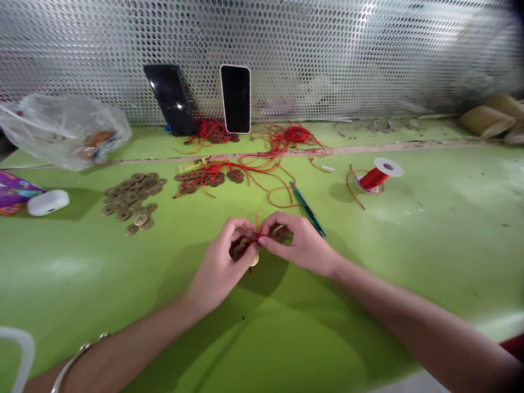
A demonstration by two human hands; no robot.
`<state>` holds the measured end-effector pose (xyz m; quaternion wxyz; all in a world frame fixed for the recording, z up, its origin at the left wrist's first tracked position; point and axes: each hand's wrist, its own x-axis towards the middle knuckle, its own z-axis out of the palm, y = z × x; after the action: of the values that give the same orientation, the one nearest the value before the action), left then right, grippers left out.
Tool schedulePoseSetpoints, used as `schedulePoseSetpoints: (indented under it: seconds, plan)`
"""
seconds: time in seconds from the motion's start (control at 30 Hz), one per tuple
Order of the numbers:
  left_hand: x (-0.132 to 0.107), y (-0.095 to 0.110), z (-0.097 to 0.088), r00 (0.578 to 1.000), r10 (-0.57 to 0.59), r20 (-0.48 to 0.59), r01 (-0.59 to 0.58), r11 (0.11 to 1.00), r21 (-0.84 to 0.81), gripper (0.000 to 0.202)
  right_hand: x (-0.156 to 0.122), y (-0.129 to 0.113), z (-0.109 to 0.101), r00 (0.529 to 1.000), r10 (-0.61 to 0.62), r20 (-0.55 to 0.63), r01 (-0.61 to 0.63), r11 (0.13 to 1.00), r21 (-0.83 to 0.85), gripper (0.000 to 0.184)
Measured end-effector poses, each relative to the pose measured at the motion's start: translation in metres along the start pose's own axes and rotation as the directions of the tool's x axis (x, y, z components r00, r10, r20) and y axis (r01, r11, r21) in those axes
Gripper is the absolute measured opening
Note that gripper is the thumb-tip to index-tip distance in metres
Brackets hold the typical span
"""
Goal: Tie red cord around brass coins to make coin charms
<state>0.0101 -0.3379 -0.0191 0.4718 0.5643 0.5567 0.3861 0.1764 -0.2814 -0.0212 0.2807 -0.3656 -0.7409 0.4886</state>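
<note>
My left hand [223, 262] is closed around a small bunch of brass coins [241, 250] tied with red cord [257, 236], just above the green table [429, 229]. My right hand [298, 243] meets it from the right, its fingertips pinched on the red cord at the coins. The cord's ends stick up between the two hands. Most of the coins are hidden by my fingers.
A pile of loose brass coins [133, 199] lies to the left, strung coins with tangled red cord [213, 177] behind the hands. A green utility knife [308, 209], a spool of red cord [379, 174], two phones [235, 98] against the perforated wall, a plastic bag [61, 131] and a white case [48, 202] are around.
</note>
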Motion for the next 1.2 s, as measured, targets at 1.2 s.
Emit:
schedulePoseSetpoints:
  seconds: [1.2]
  plan:
    - [0.0004,0.0025,-0.0001,0.999,-0.011,-0.036,0.012,1.0,0.023,0.007,0.0037,0.0028,0.0004,0.993,0.116,-0.022,-0.099,0.918,0.383,0.023]
